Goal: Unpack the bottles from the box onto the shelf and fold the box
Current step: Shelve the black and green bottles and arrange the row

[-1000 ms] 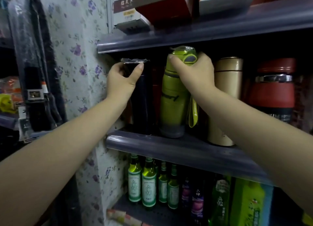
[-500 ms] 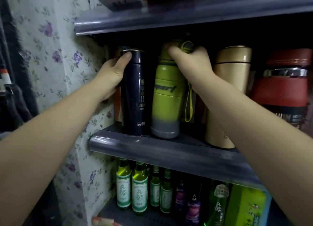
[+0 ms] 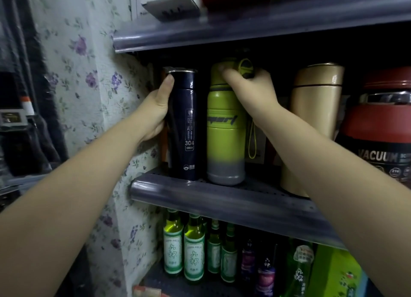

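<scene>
A dark blue flask (image 3: 183, 127) stands upright at the left end of the grey shelf (image 3: 222, 198). My left hand (image 3: 156, 109) grips its left side, thumb near the cap. Right beside it stands a lime green sport bottle (image 3: 224, 138) with a grey base and a hanging loop. My right hand (image 3: 249, 92) grips its lid from above. The box is out of view.
A gold flask (image 3: 313, 109) and a red vacuum jug (image 3: 382, 127) stand further right on the same shelf. Several green glass bottles (image 3: 193, 250) fill the shelf below. A floral-papered wall (image 3: 93, 78) borders the left; another shelf (image 3: 244, 29) with cartons hangs close above.
My left hand slid from the blue flask's top down its side. Both bottles now stand a little further forward on the shelf; my right hand stays on the green lid.
</scene>
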Motion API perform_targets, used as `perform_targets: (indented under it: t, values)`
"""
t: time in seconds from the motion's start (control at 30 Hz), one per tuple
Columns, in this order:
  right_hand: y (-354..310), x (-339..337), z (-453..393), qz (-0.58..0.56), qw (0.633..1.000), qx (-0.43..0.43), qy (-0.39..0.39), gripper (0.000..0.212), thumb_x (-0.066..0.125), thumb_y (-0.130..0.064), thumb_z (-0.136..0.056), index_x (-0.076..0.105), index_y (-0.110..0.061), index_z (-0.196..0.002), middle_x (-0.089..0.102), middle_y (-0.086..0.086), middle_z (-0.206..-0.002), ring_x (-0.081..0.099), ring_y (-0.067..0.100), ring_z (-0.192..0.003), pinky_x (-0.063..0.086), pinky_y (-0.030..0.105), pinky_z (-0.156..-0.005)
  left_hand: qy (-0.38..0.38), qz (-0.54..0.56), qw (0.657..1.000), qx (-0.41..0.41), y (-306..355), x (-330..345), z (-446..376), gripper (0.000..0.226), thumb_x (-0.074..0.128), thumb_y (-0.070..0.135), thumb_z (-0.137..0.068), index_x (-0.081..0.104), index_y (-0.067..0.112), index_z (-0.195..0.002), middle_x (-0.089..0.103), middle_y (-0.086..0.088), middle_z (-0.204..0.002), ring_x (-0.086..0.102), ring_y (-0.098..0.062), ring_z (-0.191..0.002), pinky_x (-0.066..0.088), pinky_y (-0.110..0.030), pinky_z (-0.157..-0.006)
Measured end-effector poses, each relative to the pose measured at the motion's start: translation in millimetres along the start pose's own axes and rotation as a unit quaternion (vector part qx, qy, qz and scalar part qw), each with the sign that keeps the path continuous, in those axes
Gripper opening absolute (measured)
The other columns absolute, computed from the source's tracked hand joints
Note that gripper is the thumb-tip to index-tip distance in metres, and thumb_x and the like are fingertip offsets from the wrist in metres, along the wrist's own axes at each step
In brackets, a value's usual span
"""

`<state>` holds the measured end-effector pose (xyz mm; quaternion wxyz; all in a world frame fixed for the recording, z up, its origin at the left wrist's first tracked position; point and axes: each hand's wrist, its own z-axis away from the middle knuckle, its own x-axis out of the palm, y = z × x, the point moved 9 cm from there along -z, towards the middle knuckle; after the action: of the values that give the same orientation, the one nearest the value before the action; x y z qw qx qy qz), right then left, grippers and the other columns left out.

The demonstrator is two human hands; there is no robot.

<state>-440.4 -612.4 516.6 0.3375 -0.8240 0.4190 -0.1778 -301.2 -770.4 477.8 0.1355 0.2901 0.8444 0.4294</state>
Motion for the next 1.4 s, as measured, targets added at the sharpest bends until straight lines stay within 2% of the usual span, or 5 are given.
perform_targets:
  t: [0.3,0.47,0.83,0.9,1.4]
  values:
    - [28,-8,43,0.079,0.990,0.110,-0.025,0.097,0.070,-0.066,-0.065,0.038,-0.007,-0.135,0.049,0.007,-0.135,0.047,0.024,-0.127,0.039,0.031,-0.102,0.067,-0.166,0.984,-0.007,-6,-8,32,0.067,0.030,0.063,-0.089,0.050,0.013,-0.128,0.058,0.003,-0.119,0.053,-0.015,-0.116,0.037,-0.028,-0.099]
    - [49,-2,77,0.139,0.983,0.114,-0.043,0.109,0.082,-0.061,-0.052,0.033,-0.003,-0.131,0.046,0.011,-0.132,0.047,0.025,-0.123,0.043,0.033,-0.099,0.033,-0.236,0.971,-0.012,-31,-6,69,0.081,0.074,0.050,-0.069,0.035,0.015,-0.131,0.054,0.001,-0.121,0.053,-0.014,-0.108,0.041,-0.028,-0.091]
    - [79,-6,91,0.094,0.983,0.146,-0.059,0.059,0.079,-0.046,-0.065,0.055,-0.017,-0.111,0.064,-0.001,-0.108,0.061,0.016,-0.096,0.051,0.033,-0.082,0.045,-0.179,0.983,-0.006,-57,-26,80,0.053,0.078,0.031,-0.069,0.053,0.024,-0.114,0.065,0.009,-0.107,0.062,-0.011,-0.103,0.048,-0.034,-0.096]
    - [83,-3,90,0.087,0.983,0.149,-0.065,0.062,0.077,-0.049,-0.061,0.057,-0.019,-0.111,0.066,0.000,-0.108,0.063,0.017,-0.097,0.053,0.038,-0.088,0.046,-0.150,0.988,-0.015,-59,-29,80,0.080,0.078,0.040,-0.062,0.043,0.014,-0.130,0.060,0.001,-0.121,0.058,-0.013,-0.112,0.045,-0.033,-0.100]
    - [71,-1,97,0.138,0.981,0.104,-0.085,0.076,0.080,-0.055,-0.058,0.049,-0.014,-0.114,0.061,0.000,-0.108,0.060,0.016,-0.093,0.049,0.027,-0.076,0.082,-0.173,0.981,0.011,-54,-33,85,0.044,0.072,0.032,-0.073,0.049,0.033,-0.111,0.065,0.001,-0.116,0.063,-0.015,-0.107,0.048,-0.041,-0.098]
